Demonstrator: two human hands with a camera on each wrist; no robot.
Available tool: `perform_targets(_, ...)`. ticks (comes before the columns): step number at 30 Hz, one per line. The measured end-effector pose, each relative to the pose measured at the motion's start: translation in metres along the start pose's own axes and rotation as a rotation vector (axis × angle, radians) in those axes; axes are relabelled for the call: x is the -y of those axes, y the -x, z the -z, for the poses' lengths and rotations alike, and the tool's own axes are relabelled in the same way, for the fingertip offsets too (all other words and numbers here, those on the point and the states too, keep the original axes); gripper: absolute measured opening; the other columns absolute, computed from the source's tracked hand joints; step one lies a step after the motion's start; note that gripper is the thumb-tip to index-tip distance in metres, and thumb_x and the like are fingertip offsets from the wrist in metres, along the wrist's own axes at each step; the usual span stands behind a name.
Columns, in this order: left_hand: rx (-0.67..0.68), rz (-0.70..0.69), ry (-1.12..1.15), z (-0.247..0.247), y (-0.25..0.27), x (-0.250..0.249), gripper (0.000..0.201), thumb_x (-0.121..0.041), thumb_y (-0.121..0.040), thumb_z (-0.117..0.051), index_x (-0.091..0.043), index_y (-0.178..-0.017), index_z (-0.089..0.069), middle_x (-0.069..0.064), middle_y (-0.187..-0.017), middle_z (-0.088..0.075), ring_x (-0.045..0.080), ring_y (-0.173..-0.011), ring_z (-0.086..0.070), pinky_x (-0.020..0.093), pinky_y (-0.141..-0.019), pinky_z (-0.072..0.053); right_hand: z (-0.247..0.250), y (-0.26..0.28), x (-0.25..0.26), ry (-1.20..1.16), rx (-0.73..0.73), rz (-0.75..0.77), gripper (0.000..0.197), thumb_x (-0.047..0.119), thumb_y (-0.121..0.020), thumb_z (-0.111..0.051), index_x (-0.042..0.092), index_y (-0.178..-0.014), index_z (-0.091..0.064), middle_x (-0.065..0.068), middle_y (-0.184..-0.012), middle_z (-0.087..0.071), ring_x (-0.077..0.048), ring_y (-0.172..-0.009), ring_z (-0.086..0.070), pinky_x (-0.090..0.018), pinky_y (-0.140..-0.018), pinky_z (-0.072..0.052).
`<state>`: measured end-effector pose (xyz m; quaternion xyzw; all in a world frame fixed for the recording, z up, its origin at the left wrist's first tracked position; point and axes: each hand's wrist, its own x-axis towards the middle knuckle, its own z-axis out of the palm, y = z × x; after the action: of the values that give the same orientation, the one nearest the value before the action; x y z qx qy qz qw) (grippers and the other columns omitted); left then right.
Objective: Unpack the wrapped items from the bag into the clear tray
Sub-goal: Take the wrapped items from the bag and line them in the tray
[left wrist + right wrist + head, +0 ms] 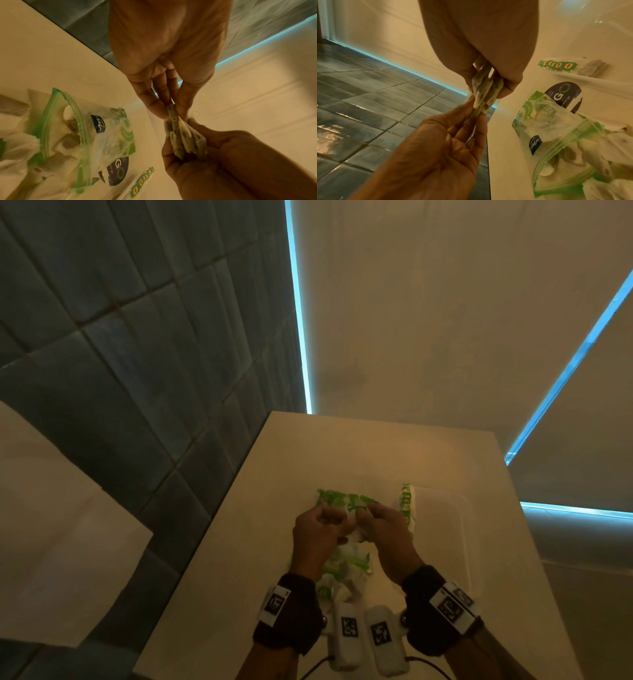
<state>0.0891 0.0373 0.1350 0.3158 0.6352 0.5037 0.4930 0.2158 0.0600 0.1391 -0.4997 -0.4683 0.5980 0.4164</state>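
A clear zip bag (346,563) with green print and a green seal lies open on the pale table (342,446), with white wrapped sachets inside. Above it both hands hold one small bundle of white sachets (185,138). My left hand (318,529) pinches one end of the bundle (483,93), and my right hand (387,529) grips the other end. To the right stands the clear tray (464,529), where a strip of sachets with green tags (406,505) lies along its left side.
The table's left edge (212,529) drops to a grey tiled floor (137,371). Pale blinds (445,320) with blue light at their edges close off the far side. White sensor units (363,635) hang at both wrists.
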Motion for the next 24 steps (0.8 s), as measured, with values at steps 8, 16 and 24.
perform_targets(8,-0.047,-0.015,0.05,0.008,-0.005,0.002,0.015,-0.015,-0.072,-0.082,-0.009,-0.082,-0.073,0.009,-0.081,-0.075,0.026,-0.077,-0.072,0.043,-0.074,-0.061,0.021,0.002,0.007,-0.076,0.265,-0.191,0.033,0.021,-0.102,-0.045,-0.004,-0.11,-0.065,-0.025,-0.102,-0.069,-0.033,-0.086,-0.066,-0.042,-0.078,-0.054)
perform_targets(16,-0.048,-0.061,-0.018,0.004,-0.002,0.002,0.019,-0.025,-0.074,-0.081,-0.011,-0.084,-0.073,0.008,-0.083,-0.075,0.024,-0.077,-0.072,0.042,-0.069,-0.061,0.012,0.001,0.004,0.056,0.154,-0.119,0.029,0.019,-0.1,-0.05,-0.002,-0.096,-0.07,-0.016,-0.084,-0.069,-0.03,-0.068,-0.063,-0.039,-0.066,-0.054)
perform_targets(24,0.048,-0.059,-0.125,0.008,-0.003,0.002,0.027,-0.023,-0.067,-0.085,-0.015,-0.088,-0.069,0.005,-0.086,-0.074,0.019,-0.08,-0.072,0.033,-0.063,-0.06,0.011,0.0,-0.001,0.067,0.056,-0.069,0.028,0.02,-0.096,-0.057,-0.002,-0.088,-0.072,-0.013,-0.071,-0.067,-0.024,-0.066,-0.065,-0.041,-0.069,-0.056)
